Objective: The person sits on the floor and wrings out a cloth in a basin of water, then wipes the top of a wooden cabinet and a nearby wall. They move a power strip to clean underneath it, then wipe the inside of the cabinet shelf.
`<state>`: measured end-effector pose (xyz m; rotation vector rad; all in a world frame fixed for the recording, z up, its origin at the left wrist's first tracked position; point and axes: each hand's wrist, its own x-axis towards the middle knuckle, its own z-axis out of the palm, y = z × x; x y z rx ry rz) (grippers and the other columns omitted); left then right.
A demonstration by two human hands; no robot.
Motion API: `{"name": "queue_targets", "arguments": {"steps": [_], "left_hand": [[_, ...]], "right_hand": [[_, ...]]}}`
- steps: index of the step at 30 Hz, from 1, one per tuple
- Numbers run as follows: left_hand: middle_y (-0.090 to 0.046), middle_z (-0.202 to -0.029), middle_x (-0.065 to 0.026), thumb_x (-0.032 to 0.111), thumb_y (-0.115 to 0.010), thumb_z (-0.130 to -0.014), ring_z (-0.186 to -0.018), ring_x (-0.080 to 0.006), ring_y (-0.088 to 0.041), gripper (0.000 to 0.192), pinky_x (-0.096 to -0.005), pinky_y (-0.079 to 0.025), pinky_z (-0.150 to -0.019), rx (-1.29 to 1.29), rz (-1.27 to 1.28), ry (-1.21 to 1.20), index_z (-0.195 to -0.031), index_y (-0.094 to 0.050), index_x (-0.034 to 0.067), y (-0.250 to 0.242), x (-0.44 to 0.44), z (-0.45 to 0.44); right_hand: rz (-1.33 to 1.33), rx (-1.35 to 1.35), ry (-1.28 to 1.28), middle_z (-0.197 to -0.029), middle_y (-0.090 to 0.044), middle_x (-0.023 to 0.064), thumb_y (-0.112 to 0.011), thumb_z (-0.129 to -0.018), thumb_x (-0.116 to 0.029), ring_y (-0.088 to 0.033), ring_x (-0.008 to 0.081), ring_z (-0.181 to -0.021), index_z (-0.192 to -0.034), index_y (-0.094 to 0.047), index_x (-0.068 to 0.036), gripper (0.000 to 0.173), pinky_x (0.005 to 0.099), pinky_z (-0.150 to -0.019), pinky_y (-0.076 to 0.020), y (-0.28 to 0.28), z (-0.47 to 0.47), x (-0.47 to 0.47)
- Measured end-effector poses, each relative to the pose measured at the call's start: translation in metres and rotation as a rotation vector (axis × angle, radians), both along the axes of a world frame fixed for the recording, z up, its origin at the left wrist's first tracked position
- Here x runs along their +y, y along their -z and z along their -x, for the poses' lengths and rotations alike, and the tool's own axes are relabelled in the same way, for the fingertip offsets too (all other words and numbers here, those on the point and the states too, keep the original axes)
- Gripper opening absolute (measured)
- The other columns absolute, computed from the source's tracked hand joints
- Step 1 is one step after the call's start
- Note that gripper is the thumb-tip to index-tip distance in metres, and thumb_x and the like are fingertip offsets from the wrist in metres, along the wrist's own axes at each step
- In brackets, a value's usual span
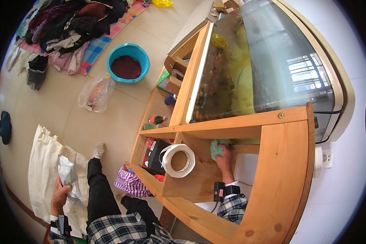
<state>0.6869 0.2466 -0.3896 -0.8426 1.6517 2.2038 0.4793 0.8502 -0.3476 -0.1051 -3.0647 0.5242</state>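
Note:
My right hand [224,159] grips a green cloth [217,148] inside the wooden shelf unit [283,180]. The cloth lies at the inner back corner of a compartment, beside its wooden board. A white roll with a cardboard core [189,170] stands on the shelf to the left of that hand. On the left, my left hand [60,192] holds a crumpled white plastic packet [69,180], with the thumb over its near side. Below the packet a cream cloth bag [45,170] spreads out; whether my hand also grips it cannot be told.
An aquarium [228,76] with murky yellow-green water stands against the shelf. Bottles [157,120] and a black box [158,155] sit in the compartments. On the floor are a blue basin [145,61], a clear plastic bag [97,93] and a clothes heap [76,24]. A socket [327,158] is on the wall.

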Motion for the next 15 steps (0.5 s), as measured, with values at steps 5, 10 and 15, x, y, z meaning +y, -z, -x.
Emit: {"name": "queue_targets", "arguments": {"steps": [5, 10, 15], "left_hand": [[-0.051, -0.113, -0.0055, 0.025, -0.067, -0.059, -0.103, -0.0165, -0.049, 0.078, -0.0272, -0.037, -0.09, 0.023, -0.003, 0.021, -0.127, -0.039, -0.001, 0.006, 0.0, 0.007], [-0.051, -0.113, -0.0056, 0.024, -0.067, -0.059, -0.102, -0.0171, -0.049, 0.076, -0.0281, -0.037, -0.09, 0.007, -0.03, 0.01, -0.126, -0.04, 0.0, 0.013, -0.005, 0.004], [-0.052, -0.113, -0.0055, 0.021, -0.067, -0.058, -0.103, -0.017, -0.049, 0.076, -0.0281, -0.037, -0.09, -0.008, -0.042, 0.047, -0.126, -0.04, 0.0, 0.011, -0.006, 0.009]], "right_hand": [[0.014, -0.232, -0.441, -0.106, -0.059, 0.0141, -0.052, -0.058, 0.007, -0.05, 0.0301, -0.107, -0.093, -0.062, -0.01, 0.04, 0.0399, -0.097, -0.0345, -0.037, -0.073, -0.033], [0.207, -0.514, -0.219, -0.109, -0.059, 0.013, -0.052, -0.058, 0.01, -0.055, 0.0258, -0.103, -0.097, -0.062, -0.009, 0.044, 0.0366, -0.091, -0.0416, -0.081, -0.089, -0.01], [0.305, -0.232, 0.2, -0.107, -0.058, 0.014, -0.055, -0.059, 0.008, -0.056, 0.0279, -0.1, -0.101, -0.059, -0.005, 0.044, 0.0351, -0.087, -0.0443, -0.054, -0.057, -0.004]]}}
